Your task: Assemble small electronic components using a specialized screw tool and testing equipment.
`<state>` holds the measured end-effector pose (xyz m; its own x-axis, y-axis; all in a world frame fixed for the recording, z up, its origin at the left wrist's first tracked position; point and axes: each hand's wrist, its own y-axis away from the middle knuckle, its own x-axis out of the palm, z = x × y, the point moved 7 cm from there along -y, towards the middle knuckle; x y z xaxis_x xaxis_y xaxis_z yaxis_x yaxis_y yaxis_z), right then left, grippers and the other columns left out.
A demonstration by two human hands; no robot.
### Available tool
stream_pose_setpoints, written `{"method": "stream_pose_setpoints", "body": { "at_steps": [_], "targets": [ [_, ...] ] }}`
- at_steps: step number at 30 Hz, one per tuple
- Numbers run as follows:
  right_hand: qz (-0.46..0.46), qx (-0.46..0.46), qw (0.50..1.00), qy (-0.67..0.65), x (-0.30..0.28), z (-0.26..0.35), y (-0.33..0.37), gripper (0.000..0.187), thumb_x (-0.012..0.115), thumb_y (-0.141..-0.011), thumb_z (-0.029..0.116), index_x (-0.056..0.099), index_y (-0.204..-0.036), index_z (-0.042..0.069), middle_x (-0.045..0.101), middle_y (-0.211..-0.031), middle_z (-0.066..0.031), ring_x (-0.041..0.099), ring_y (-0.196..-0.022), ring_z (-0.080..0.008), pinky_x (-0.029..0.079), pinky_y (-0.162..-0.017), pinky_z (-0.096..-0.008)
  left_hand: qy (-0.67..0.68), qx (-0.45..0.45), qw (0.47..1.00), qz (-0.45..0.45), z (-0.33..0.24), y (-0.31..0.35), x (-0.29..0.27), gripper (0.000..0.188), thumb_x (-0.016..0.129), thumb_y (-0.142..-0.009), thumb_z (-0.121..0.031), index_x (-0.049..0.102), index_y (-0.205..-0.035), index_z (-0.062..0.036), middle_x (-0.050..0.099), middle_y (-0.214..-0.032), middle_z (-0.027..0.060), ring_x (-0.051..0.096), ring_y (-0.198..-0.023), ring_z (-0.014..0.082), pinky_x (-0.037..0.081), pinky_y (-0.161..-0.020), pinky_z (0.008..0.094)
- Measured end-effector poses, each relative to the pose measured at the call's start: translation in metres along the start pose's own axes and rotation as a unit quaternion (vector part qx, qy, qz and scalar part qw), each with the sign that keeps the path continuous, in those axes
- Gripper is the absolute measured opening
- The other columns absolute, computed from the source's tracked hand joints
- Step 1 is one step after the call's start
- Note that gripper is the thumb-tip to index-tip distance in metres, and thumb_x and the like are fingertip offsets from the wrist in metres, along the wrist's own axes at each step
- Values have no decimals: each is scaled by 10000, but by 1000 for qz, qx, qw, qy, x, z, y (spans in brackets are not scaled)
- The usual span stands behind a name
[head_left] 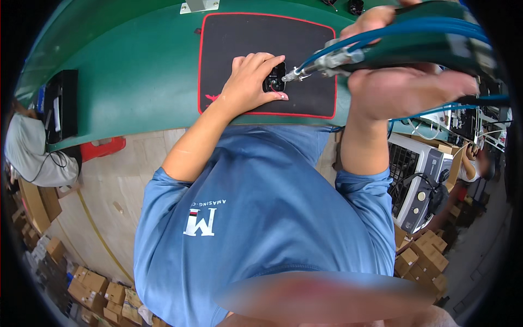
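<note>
My left hand [249,82] rests on a mat and grips a small black housing [275,77] between thumb and fingers. Inside the housing, dark parts and a thin red wire show. My right hand [378,91] is wrapped round a power screwdriver [417,53] with a dark body, blue hoses and a slim metal nose. The nose slants down to the left, and its tip meets the housing's right side or hovers just over it; I cannot tell which. Part of the housing is hidden under my left fingers.
The black mat [229,41] with a red border lies on a green workbench [136,76]. A black bin [68,103] stands at the left end. To the right are a grey machine [419,196] and cables. Cardboard boxes [90,283] are stacked behind; other people sit at both sides.
</note>
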<state>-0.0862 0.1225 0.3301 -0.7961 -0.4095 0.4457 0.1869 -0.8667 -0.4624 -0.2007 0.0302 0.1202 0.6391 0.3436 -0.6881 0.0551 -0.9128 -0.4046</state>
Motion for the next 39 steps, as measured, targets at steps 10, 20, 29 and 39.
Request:
{"method": "stream_pose_setpoints", "body": {
  "at_steps": [10,20,29,39],
  "targets": [
    [39,63,997,36,13,-26,30,1087,212,-835,926,558,-1110,-67,594,-660,-98,584,-510,-168,502,-484,-264,16,-10,1000,-2,1,-1,0,888,872,-620,-515,580,-1348,-98,599,-1219,58,554,-1104,259,353,-956,395],
    [190,-23,981,-38,-14,-59,36,759,273,-1005,709,539,-1009,-2,604,-763,-116,594,-644,-185,513,-595,-307,22,-6,1000,-10,-1,-3,1,885,879,-610,-499,584,-1342,-99,605,-1187,47,560,-1082,253,354,-946,387],
    [105,-55,993,21,8,-6,-2,781,255,-1009,704,566,-1114,-4,630,-790,-117,546,-506,-123,468,-424,-239,19,7,1000,-13,1,-3,3,867,853,-672,-524,562,-1351,-70,593,-1228,69,546,-1112,263,355,-973,389],
    [76,-176,973,130,10,-2,-15,692,244,-1055,620,562,-1161,15,640,-943,-152,572,-569,-117,465,-443,-238,6,-8,1000,-6,4,0,4,857,862,-670,-497,565,-1363,-90,597,-1245,67,550,-1141,259,356,-986,391]
  ]
}}
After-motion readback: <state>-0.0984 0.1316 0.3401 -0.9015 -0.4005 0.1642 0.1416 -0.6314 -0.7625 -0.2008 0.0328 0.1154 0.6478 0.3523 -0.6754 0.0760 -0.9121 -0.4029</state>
